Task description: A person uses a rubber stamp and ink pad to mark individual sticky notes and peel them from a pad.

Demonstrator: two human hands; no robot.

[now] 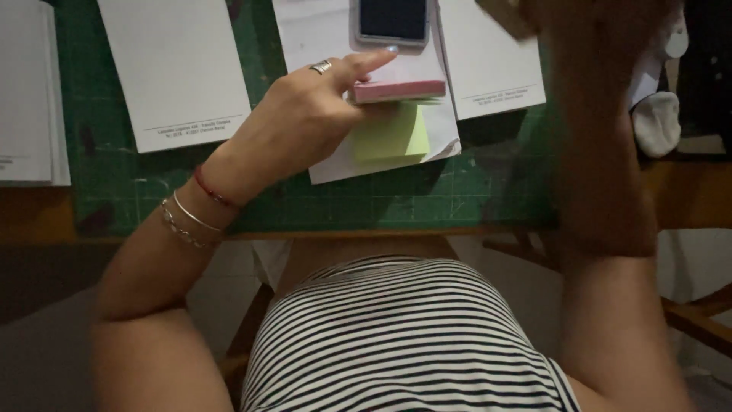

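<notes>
My left hand (309, 114), with a ring on one finger and bracelets at the wrist, grips a pink sticky-note pad (398, 90) at its left end, the index finger stretched over its top. Under the pad lies a yellow-green sticky note (390, 133) on a white sheet (335, 164). My right arm rises close to the camera at the right, blurred; my right hand (534, 15) is at the top edge and what it holds cannot be made out.
A green cutting mat (152, 191) covers the wooden table. White paper sheets (175, 69) lie on it in a row, with another stack (30, 91) at the far left. A phone (393, 21) rests on the middle sheet. White cloth (657, 122) hangs at the right.
</notes>
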